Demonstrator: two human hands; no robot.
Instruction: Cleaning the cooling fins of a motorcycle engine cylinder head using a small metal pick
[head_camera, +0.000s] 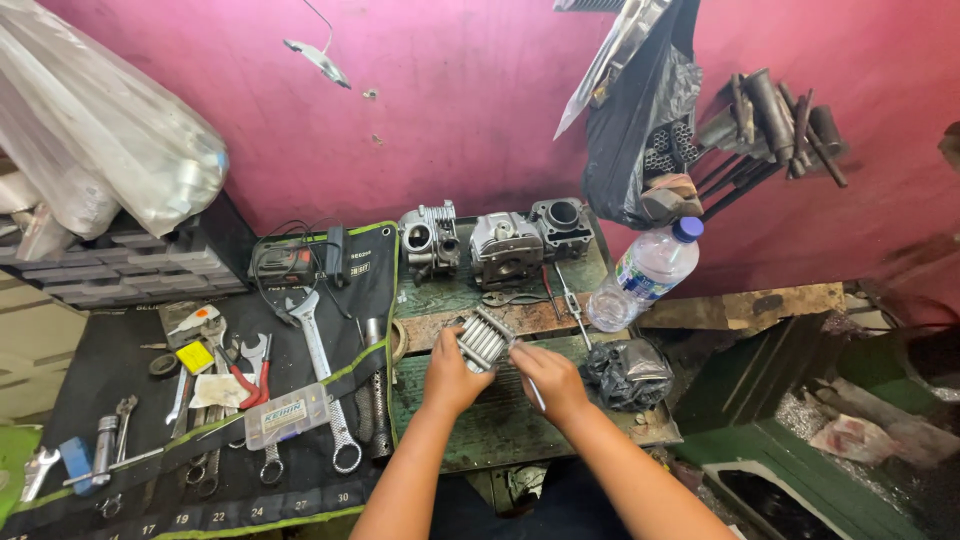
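My left hand (452, 372) grips a finned grey metal engine part (484, 340) and holds it tilted just above the green wooden bench (470, 425). My right hand (548, 379) is closed around a thin metal tool (534, 392). Its far end is pressed against the right side of the finned part and its lower end sticks out under my fingers. Both hands meet at the middle of the bench. Three larger engine pieces (505, 245) stand in a row at the back of the bench, beyond my hands.
A black tool mat (100, 365) on the left carries wrenches, pliers, a small clear box (286, 415) and a charger. A plastic water bottle (645, 273) leans at the right, beside a crumpled black bag (628, 372). Bags and rods hang on the pink wall.
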